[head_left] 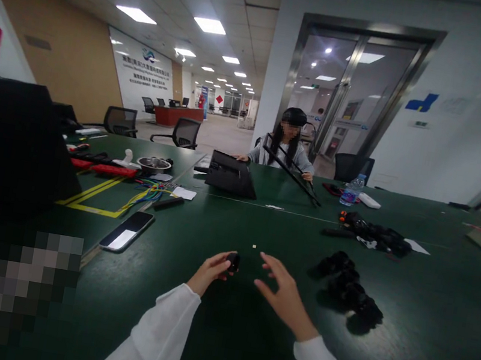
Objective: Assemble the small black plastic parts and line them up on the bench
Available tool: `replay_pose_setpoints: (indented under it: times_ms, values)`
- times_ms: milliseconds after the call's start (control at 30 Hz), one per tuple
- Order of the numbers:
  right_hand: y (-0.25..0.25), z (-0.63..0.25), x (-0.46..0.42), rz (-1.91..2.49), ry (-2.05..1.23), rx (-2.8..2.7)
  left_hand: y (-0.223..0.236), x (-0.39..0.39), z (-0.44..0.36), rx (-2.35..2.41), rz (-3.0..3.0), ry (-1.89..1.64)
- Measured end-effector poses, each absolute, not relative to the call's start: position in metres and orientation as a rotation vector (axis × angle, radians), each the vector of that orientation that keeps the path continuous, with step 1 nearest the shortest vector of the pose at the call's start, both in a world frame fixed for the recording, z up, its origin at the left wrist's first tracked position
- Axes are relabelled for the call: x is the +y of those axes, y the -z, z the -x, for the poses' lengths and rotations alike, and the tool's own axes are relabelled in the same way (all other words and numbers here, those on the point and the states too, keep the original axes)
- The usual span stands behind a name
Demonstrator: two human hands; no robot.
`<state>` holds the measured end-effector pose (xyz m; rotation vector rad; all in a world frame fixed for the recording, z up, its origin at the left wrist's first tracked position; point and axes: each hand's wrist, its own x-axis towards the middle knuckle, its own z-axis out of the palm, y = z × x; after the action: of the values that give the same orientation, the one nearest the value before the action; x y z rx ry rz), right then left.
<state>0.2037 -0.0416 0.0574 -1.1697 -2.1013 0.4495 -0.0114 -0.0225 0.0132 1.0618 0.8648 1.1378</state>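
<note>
One small black piece [233,262] is pinched in your left hand [210,269] — your empty right hand [282,295], fingers spread, hangs rightward, apart.

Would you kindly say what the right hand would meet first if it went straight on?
Probably the white scrap just ahead, though depth is unclear and the right hand might pass above it.

One left hand [213,270], one right hand [283,291], two white sleeves [166,329]; one small black piece [233,261]; two dark clumps [356,296], too blurred to count by part; one smartphone [128,230] at left, one water bottle [351,191], one metal bowl [147,169]; one co-worker [279,152] seated opposite; one red desk [180,116], one glass double door [351,70].
</note>
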Motion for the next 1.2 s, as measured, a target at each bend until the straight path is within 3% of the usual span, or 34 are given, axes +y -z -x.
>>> replay_pose_setpoints:
  times_ms: [167,367,467,600,733,1000,1200]
  values:
    - [-0.053,-0.170,-0.060,1.122,-0.617,-2.218,-0.011,-0.030,0.001,0.798,-1.247,-0.977]
    - [-0.060,-0.185,-0.053,1.259,-0.448,-2.235,-0.006,-0.027,0.002,0.827,-1.348,-0.933]
    - [-0.065,-0.214,-0.042,1.605,-0.247,-2.134,0.000,-0.018,0.010,0.936,-1.284,-1.070]
    - [-0.067,-0.266,-0.032,2.306,-0.217,-1.893,0.002,-0.005,0.032,1.158,-1.087,-1.357]
    - [-0.067,-0.300,-0.034,2.519,-0.259,-1.751,-0.001,0.000,0.043,1.223,-1.009,-1.447]
    - [-0.059,-0.318,-0.037,2.598,-0.308,-1.660,-0.005,-0.004,0.038,1.243,-0.971,-1.458]
    - [-0.061,-0.317,-0.038,2.529,0.051,-1.465,0.000,-0.002,0.042,1.225,-0.954,-1.470]
